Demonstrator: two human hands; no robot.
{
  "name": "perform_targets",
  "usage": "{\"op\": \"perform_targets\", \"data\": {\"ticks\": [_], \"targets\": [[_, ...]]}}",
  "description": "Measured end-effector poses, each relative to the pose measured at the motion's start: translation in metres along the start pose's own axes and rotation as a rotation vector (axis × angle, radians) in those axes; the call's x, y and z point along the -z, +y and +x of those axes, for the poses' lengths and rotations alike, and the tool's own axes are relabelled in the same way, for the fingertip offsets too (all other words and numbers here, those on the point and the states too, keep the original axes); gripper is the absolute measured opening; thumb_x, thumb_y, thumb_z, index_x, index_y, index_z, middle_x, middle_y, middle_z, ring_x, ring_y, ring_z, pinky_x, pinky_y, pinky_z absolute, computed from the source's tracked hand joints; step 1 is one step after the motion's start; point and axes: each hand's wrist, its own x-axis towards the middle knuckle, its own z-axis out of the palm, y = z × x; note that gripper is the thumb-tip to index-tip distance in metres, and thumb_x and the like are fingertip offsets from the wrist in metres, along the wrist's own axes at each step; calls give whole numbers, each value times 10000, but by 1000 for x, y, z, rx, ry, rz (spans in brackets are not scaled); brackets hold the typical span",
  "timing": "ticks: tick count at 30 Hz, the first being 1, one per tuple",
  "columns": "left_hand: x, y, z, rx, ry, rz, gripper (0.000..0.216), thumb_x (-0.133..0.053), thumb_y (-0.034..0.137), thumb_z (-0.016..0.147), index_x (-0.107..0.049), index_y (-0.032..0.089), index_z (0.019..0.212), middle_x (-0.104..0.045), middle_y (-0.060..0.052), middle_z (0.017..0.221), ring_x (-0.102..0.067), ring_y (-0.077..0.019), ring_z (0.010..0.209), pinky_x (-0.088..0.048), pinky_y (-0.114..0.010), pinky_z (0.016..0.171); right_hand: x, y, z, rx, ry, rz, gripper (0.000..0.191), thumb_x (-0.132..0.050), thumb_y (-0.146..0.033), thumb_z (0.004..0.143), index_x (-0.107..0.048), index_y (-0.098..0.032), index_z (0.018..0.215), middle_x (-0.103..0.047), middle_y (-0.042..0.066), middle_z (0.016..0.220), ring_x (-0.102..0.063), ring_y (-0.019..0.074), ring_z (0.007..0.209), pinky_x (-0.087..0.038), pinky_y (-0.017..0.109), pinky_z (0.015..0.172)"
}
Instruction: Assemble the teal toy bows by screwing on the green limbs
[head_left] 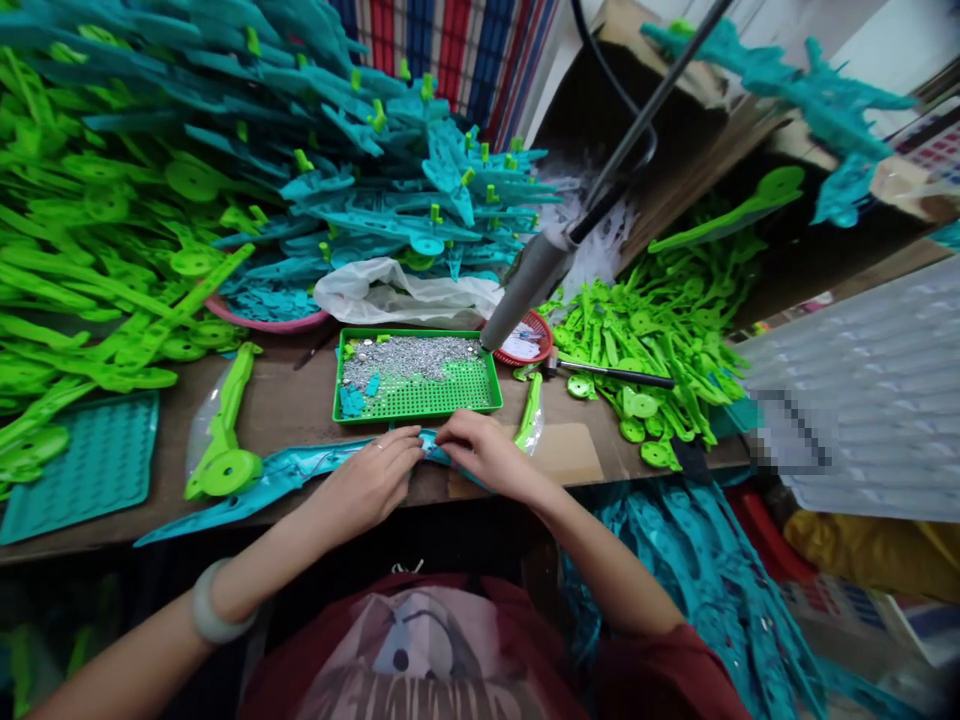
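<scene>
At the left edge of the frame, a heap of green plastic parts [82,230], with a teal mat [82,465] below it on the tabletop [300,400]. Just right of the mat, a single green part with a round disc end [223,440], flat on the wood. Along the near edge of the tabletop, a long teal plastic piece [277,480], stretched from lower left toward centre. At centre, left hand [371,480] curled over that piece, fingers pinched narrow on it; pale bangle [210,605] on the wrist. Fingertip to fingertip with it, right hand [484,450], likewise closed on the teal piece's right end. Just beyond both hands, a green tray [442,395] holding small silver screws [409,355]. Above the tray's right corner, a grey-handled tool [529,285] hanging tilted, tip near a small red basket [536,335]. Further right, a second pile of green parts [660,340].
</scene>
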Motion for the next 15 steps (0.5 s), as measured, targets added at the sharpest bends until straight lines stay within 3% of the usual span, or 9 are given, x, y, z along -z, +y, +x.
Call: {"op": "perform_targets", "data": {"ticks": [4,9,15], "targets": [[-3,4,-13,25,123,59,244,-517,136,973,-660,126,1171,-646,-161,1344,-500,-295,1393,-505,-476,1097,-13,1,15,-28,-42,-166,154,-586,-51,917,-697,-154,889,-622,36,891,-594,144,849,-448,250,778],[0,9,-20,-81,143,166,233,-576,173,962,-686,153,1166,-751,-105,1121,-671,-274,1136,-541,-438,958,-17,-1,19,-69,-97,-318,150,-564,-103,949,-671,-172,870,-596,16,874,-552,132,771,-380,249,697],[2,12,-14,-74,173,196,184,-594,141,951,-681,105,1110,-754,-112,1049,-681,-266,1071,-534,-413,938,-11,0,9,-49,-91,-342,167,-549,-140,979,-654,-165,851,-578,24,885,-538,133,790,-370,252,697]]}}
